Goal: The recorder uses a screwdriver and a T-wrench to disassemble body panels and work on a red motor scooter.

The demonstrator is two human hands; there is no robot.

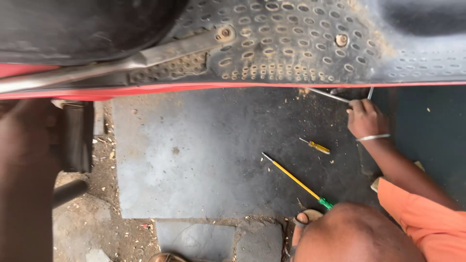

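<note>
Gripping thin rod (330, 95) under footboard (291, 43): co-worker's hand (365, 118), closed; steady hold advised. Own left hand (26, 119) blurred, grasp untellable; right hand unseen.

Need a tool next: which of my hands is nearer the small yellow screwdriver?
Left, seemingly: your left arm is blurred far left of the small yellow screwdriver; your right hand is out of view. A co-worker's hand sits closer, above-right.

Long yellow screwdriver (296, 181) and short yellow screwdriver (315, 145) lying apart on grey floor slab (194, 160). Nearby, co-worker's hand (365, 119) gripping thin metal rod (329, 95) under perforated black footboard (291, 43).
</note>
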